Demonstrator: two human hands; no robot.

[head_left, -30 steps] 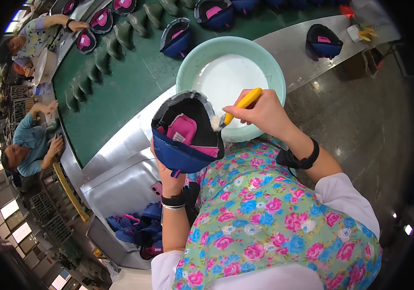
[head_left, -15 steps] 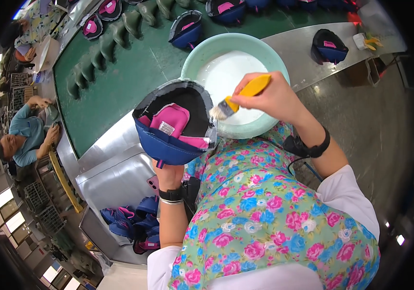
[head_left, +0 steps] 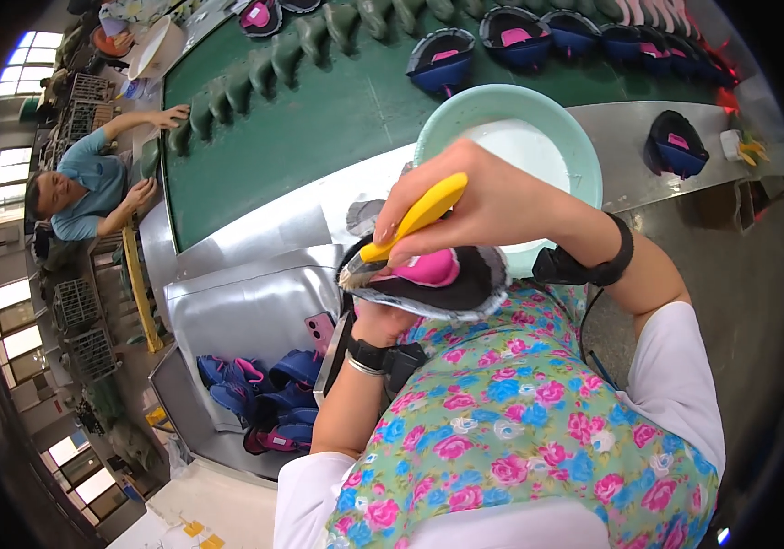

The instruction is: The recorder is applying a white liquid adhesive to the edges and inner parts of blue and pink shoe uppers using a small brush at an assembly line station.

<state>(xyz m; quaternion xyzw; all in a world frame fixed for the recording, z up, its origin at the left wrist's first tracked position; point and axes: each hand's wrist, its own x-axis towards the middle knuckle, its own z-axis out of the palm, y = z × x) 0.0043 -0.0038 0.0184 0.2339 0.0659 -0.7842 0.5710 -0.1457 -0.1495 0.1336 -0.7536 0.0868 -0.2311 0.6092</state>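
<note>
My left hand holds a shoe upper from below; most of the fingers are hidden under it. The upper has a black lining, a grey frayed rim and a pink padded part inside. My right hand grips a paintbrush by its yellow handle. Its pale bristles touch the rim at the upper's left end. Just beyond my right hand stands a mint-green basin of white liquid, partly covered by that hand and forearm.
A green worktable carries dark green foot-shaped forms and several blue uppers. Another upper rests on the right metal ledge. At left, a metal bin holds blue uppers and a pink phone. A co-worker touches a form.
My right hand has brought the brush left and down from over the basin onto the upper's rim. The upper has been turned and tilted in my left hand. My view has shifted left.
</note>
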